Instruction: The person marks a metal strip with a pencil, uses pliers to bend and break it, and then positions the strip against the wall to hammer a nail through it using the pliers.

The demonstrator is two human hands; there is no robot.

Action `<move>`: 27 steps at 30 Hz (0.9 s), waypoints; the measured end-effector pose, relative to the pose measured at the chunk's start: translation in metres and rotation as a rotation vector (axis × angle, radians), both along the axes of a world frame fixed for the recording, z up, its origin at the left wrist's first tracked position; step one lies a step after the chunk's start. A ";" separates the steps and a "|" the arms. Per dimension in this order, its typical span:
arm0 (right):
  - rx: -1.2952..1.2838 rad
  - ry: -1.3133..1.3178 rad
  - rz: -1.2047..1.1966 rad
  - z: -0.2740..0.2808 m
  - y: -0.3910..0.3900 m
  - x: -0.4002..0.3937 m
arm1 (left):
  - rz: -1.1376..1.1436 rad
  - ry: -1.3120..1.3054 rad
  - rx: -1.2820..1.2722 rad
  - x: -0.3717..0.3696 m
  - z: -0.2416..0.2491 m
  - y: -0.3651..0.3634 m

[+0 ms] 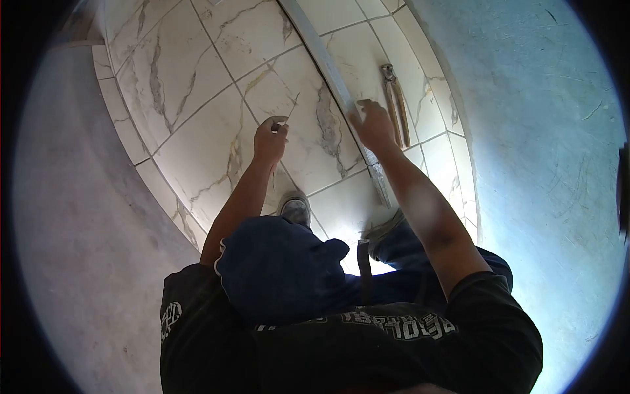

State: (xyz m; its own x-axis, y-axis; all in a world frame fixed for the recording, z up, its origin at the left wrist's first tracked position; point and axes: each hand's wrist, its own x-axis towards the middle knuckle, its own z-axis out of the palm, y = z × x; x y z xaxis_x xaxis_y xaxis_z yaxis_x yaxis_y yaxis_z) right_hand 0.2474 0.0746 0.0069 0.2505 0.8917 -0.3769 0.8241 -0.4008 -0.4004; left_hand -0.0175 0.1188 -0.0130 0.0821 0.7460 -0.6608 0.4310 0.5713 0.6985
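My left hand [270,139] is closed in a pinch on a thin piece of wire [293,108], which sticks out above the fingers and also trails below the wrist. Over the marbled floor tiles [210,85], this hand is left of a long metal bar [326,65]. My right hand [375,126] is at the bar's right edge, its fingers apart and partly bent, with nothing showing in them. Just right of it lies a pair of end-cutting pincers [396,105], jaws pointing away from me, the handle ends partly behind my wrist.
A bluish wall [525,98] rises on the right and a grey wall [72,171] on the left, each with a tile skirting along its foot. My shoe [295,209] stands on the tiles below my left hand. The metal bar's near end lies close to my other foot.
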 end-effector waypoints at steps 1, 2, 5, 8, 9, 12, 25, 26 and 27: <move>-0.168 0.058 -0.054 0.007 0.011 -0.011 | -0.005 0.000 0.011 0.000 -0.002 0.001; -0.170 0.059 -0.051 0.004 0.015 -0.017 | -0.002 0.002 0.009 0.001 -0.002 0.002; -0.221 -0.038 -0.051 -0.005 0.028 -0.024 | -0.024 0.010 -0.032 0.004 -0.001 0.007; -0.271 -0.053 -0.023 -0.005 0.030 -0.020 | -0.098 0.103 0.008 0.009 -0.008 0.012; -0.248 -0.061 -0.027 0.000 0.030 -0.020 | -0.175 0.102 0.054 0.010 -0.015 0.014; -0.199 -0.059 -0.070 0.015 0.029 -0.023 | -0.275 0.095 0.109 0.025 -0.025 0.024; -0.177 0.148 -0.138 0.027 0.025 -0.052 | -0.132 -0.534 -0.497 0.081 -0.019 0.087; -0.174 0.149 -0.137 0.023 0.025 -0.052 | -0.131 -0.533 -0.494 0.081 -0.017 0.087; -0.188 0.153 -0.138 0.021 0.025 -0.052 | -0.186 -0.525 -0.469 0.081 -0.015 0.087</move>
State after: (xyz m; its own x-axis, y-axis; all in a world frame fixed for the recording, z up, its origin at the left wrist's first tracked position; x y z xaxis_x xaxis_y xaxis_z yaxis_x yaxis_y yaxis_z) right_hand 0.1956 0.0998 0.0275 0.2921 0.7639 -0.5754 0.6922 -0.5840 -0.4240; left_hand 0.0637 0.2058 -0.0280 0.5742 0.3366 -0.7463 0.2250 0.8116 0.5391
